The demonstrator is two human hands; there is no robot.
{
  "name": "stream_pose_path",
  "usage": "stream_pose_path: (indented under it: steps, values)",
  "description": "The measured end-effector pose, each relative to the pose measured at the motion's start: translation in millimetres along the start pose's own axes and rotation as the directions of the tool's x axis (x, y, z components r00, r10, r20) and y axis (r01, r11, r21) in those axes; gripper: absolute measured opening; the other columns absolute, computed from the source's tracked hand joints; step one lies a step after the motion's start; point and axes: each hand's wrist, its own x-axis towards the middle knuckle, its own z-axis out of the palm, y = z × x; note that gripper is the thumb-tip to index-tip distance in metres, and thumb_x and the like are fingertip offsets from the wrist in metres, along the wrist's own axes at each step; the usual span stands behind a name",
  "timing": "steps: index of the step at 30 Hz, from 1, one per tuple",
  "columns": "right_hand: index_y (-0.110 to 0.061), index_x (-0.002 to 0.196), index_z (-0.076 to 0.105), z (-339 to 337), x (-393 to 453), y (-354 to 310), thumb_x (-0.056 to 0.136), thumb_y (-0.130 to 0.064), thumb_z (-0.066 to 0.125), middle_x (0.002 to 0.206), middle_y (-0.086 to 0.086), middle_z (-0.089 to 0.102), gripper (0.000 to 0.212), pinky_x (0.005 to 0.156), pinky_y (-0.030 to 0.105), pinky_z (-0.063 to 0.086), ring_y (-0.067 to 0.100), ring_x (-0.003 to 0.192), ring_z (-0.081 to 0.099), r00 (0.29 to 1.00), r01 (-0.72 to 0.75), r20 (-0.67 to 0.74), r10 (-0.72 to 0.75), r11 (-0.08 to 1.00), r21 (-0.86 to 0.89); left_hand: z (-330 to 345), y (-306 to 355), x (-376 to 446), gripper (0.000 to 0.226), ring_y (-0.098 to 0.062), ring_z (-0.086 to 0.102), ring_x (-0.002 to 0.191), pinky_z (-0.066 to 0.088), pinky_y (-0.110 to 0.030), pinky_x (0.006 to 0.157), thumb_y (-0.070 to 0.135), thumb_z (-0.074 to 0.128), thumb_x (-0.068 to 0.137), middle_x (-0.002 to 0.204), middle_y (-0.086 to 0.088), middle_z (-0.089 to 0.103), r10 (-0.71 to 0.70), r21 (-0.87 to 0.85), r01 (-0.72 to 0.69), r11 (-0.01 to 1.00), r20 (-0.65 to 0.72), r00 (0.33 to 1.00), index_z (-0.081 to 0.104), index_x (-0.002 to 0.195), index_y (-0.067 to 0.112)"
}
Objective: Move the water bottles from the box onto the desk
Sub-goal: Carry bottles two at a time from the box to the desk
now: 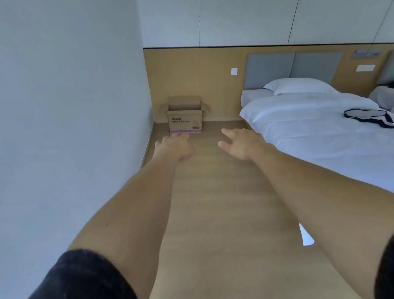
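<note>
While both bare arms reach forward over the pale wood-plank floor (pixel 219 195), a plain grey-white wall (pixel 57 114) fills the space to the left of the fingers. The left hand (pixel 175 147) hangs palm down, its fingers (pixel 178 136) loosely spread and holding nothing. Just beyond those fingertips, in the corner against the tan wood wall panel (pixel 197 77), stands the brown cardboard box with open flaps and a purple stripe (pixel 185 120); its contents cannot be seen. The right hand (pixel 240 144) is likewise open and empty, thumb out. To the right of its fingers lies a white-sheeted bed (pixel 321 133) with a white pillow (pixel 300 85) and a dark-rimmed object (pixel 369 117), unclear what.
</note>
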Motion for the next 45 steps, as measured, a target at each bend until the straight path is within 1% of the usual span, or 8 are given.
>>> stream_pose_path:
  steps: [6, 9, 16, 23, 29, 32, 39, 45]
  values:
    - [-0.031, 0.155, 0.025, 4, 84, -44, 0.101, -0.059, 0.029, 0.159, 0.005, 0.03, 0.061, 0.118, 0.044, 0.022, 0.025, 0.147, 0.025, 0.993, -0.044, 0.111, 0.042, 0.999, 0.011, -17, -43, 81, 0.057, -0.032, 0.032, 0.142, 0.026, -0.05, 0.111, 0.043, 0.037, 0.097, 0.158, -0.005, 0.034, -0.019, 0.021, 0.018, 1.0, 0.044, 0.999, 0.035, 0.151, 0.027]
    - [-0.029, 0.153, 0.03, 5, 122, -57, 0.101, -0.058, 0.033, 0.155, 0.006, 0.036, 0.06, 0.116, 0.043, 0.024, 0.026, 0.144, 0.031, 0.992, -0.064, 0.115, 0.059, 0.997, 0.045, -25, -60, 125, 0.056, -0.032, 0.033, 0.141, 0.026, -0.049, 0.11, 0.043, 0.038, 0.096, 0.156, -0.006, 0.036, -0.017, 0.035, 0.015, 0.999, 0.037, 0.999, 0.036, 0.15, 0.027]
    - [-0.031, 0.154, 0.028, 6, 198, -59, 0.099, -0.058, 0.039, 0.158, 0.004, 0.033, 0.062, 0.118, 0.042, 0.022, 0.026, 0.146, 0.028, 0.984, -0.109, 0.149, 0.096, 0.991, 0.082, -24, -74, 197, 0.055, -0.032, 0.033, 0.141, 0.027, -0.05, 0.11, 0.042, 0.039, 0.097, 0.155, -0.008, 0.036, -0.003, 0.038, 0.001, 0.999, 0.059, 0.998, 0.036, 0.15, 0.026]
    - [-0.032, 0.153, 0.03, 22, 296, -32, 0.098, -0.058, 0.041, 0.156, 0.003, 0.035, 0.062, 0.115, 0.043, 0.024, 0.026, 0.144, 0.031, 0.981, -0.117, 0.166, 0.102, 0.99, 0.08, -11, -71, 286, 0.058, -0.033, 0.032, 0.142, 0.026, -0.051, 0.111, 0.044, 0.038, 0.098, 0.158, -0.007, 0.034, -0.021, 0.05, 0.017, 0.999, 0.079, 0.997, 0.033, 0.153, 0.027]
    - [-0.032, 0.153, 0.029, 28, 413, 6, 0.096, -0.061, 0.041, 0.155, 0.004, 0.038, 0.065, 0.113, 0.045, 0.027, 0.027, 0.143, 0.034, 0.98, -0.076, 0.191, 0.061, 0.994, 0.072, -11, -52, 387, 0.054, -0.032, 0.036, 0.136, 0.029, -0.049, 0.106, 0.039, 0.039, 0.095, 0.152, -0.007, 0.041, -0.08, 0.037, 0.077, 0.996, 0.091, 0.993, 0.039, 0.147, 0.027]
    - [-0.031, 0.153, 0.028, 22, 469, 28, 0.096, -0.061, 0.041, 0.156, 0.004, 0.037, 0.066, 0.113, 0.046, 0.029, 0.027, 0.143, 0.035, 0.979, -0.057, 0.202, 0.041, 0.995, 0.076, -17, -36, 441, 0.054, -0.033, 0.036, 0.136, 0.029, -0.049, 0.107, 0.039, 0.038, 0.094, 0.151, -0.007, 0.041, -0.106, 0.021, 0.104, 0.994, 0.094, 0.99, 0.039, 0.147, 0.028]
    - [-0.03, 0.153, 0.028, 13, 586, 62, 0.097, -0.059, 0.042, 0.154, 0.005, 0.039, 0.065, 0.113, 0.046, 0.031, 0.028, 0.141, 0.037, 0.981, -0.022, 0.193, 0.006, 0.996, 0.084, -19, -9, 555, 0.053, -0.032, 0.038, 0.136, 0.029, -0.048, 0.107, 0.041, 0.037, 0.097, 0.15, -0.007, 0.044, -0.103, 0.007, 0.102, 0.995, 0.091, 0.991, 0.039, 0.148, 0.027]
    - [-0.03, 0.151, 0.032, 20, 668, 73, 0.095, -0.06, 0.042, 0.149, 0.006, 0.046, 0.064, 0.109, 0.046, 0.032, 0.029, 0.137, 0.042, 0.984, -0.015, 0.181, -0.002, 0.996, 0.091, -18, -8, 636, 0.053, -0.031, 0.039, 0.135, 0.03, -0.049, 0.107, 0.039, 0.037, 0.097, 0.149, -0.007, 0.045, -0.108, 0.023, 0.106, 0.994, 0.1, 0.989, 0.038, 0.149, 0.029]
